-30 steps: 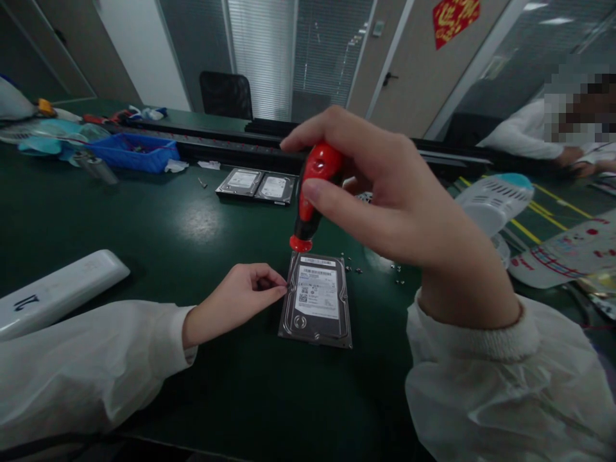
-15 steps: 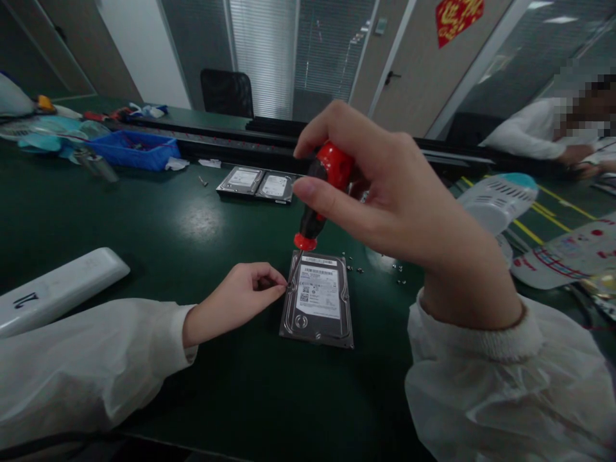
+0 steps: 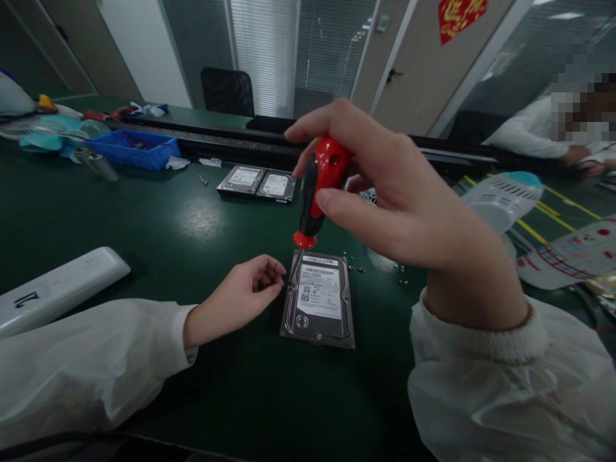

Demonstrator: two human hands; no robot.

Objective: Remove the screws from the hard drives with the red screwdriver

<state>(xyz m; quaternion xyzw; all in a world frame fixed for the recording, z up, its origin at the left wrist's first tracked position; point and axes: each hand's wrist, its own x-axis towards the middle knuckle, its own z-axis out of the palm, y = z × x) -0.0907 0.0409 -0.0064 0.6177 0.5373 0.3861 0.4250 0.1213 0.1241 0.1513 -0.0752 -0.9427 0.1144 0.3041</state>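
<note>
A hard drive [image 3: 318, 327] lies label side up on the green table. My right hand [image 3: 380, 186] grips a red and black screwdriver [image 3: 312, 199] by its handle, index finger lifted off the grip. The screwdriver tilts slightly, with its shaft pointing down to the left edge of the drive, near a screw spot. Beside that same edge is my left hand [image 3: 248, 289], its fingers loosely curled and the thumb apart from them. Nothing shows between those fingers. Several small screws [image 3: 360, 269] lie scattered to the right of the drive.
Two more hard drives [image 3: 260, 184] lie side by side farther back. A blue bin [image 3: 137, 151] stands at the back left, and a white oblong case [image 3: 67, 285] lies at the left. On the right are a small white fan [image 3: 503, 199] and a person in white sleeves [image 3: 524, 135].
My left hand's thumb and index finger have parted and drawn slightly away from the drive's edge. The right hand's grip on the screwdriver handle has shifted, with the handle turned and a little more upright.
</note>
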